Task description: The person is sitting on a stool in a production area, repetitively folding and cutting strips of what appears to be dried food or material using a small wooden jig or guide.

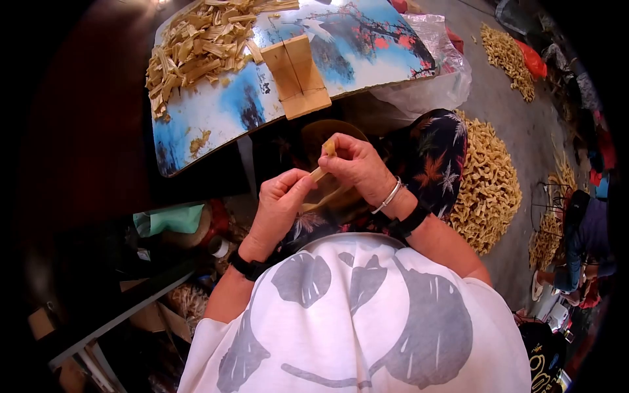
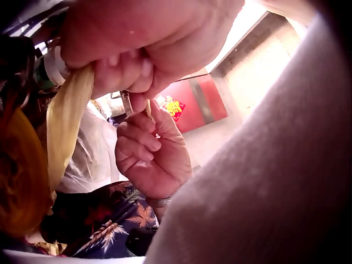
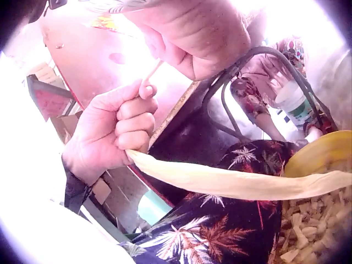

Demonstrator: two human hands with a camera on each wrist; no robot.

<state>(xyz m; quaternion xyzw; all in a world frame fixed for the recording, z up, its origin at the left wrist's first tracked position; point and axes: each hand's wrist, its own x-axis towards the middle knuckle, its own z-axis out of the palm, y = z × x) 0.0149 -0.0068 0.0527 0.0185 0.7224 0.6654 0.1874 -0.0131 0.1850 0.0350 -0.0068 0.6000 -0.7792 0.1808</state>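
Both hands meet over the lap, joined by a pale yellow flat strip [image 1: 319, 173]. The left hand [image 1: 282, 200] grips it in curled fingers, and a long tail of the strip [image 3: 236, 184] hangs from that fist in the right wrist view. Thumb and fingertips of the right hand [image 1: 359, 169] pinch the other end, where a short folded bit stands up. In the right wrist view a thin stretch of strip runs between the left hand [image 3: 113, 129] and right hand [image 3: 198, 41]. Below the tail is a yellow basin [image 3: 322, 157] holding small knotted pieces.
A painted table [image 1: 223, 121] ahead bears a heap of loose strips [image 1: 203, 46] and a wooden stand [image 1: 298, 75]. Piles of knotted pieces [image 1: 488, 187] lie on the floor at right. Patterned trousers [image 1: 436, 147] cover the knees; a metal rail [image 1: 124, 321] is at lower left.
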